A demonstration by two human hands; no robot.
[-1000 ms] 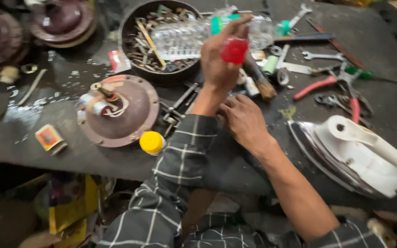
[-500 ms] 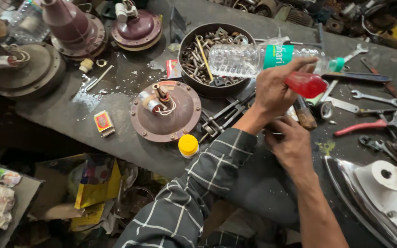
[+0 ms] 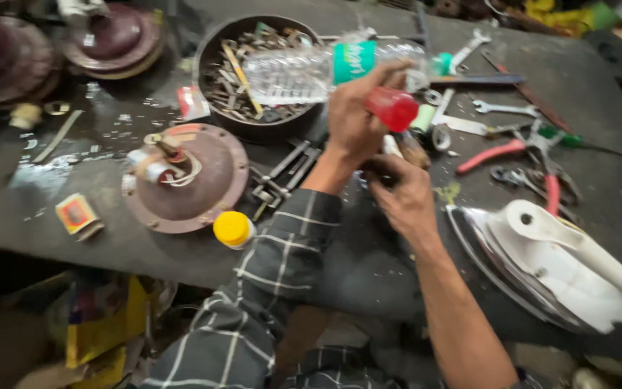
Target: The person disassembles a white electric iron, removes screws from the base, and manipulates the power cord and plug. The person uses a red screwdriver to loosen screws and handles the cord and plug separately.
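At the centre of the frame, a red-handled tool [image 3: 391, 108] is gripped in the left hand [image 3: 354, 119], the fingers curled tight round its handle and the plaid sleeve [image 3: 268, 288] running down to the lower middle. Just below and to the right, the right hand [image 3: 401, 194] is seen with its fingers bent inward toward a small part beneath the red handle; whether anything is pinched between them cannot be told, as the spot is blurred and hidden by the hands. Behind the left hand, in the upper middle, a clear plastic bottle [image 3: 304, 72] with a green label is laid across a dark round bowl [image 3: 214, 43] filled with metal scraps. A brown round motor cover [image 3: 185, 176] with wires on top is placed left of centre, and a yellow cap [image 3: 233, 228] is set just beside its lower right edge. A small box [image 3: 78, 215] is seen at the left on the dark table [image 3: 95, 245]. At the right, red-handled pliers [image 3: 512, 155] and a spanner [image 3: 505, 108] are spread above a white and chrome clothes iron [image 3: 556, 266], which is laid on its side at the lower right. Dark round housings [image 3: 109, 39] are stacked at the upper left.
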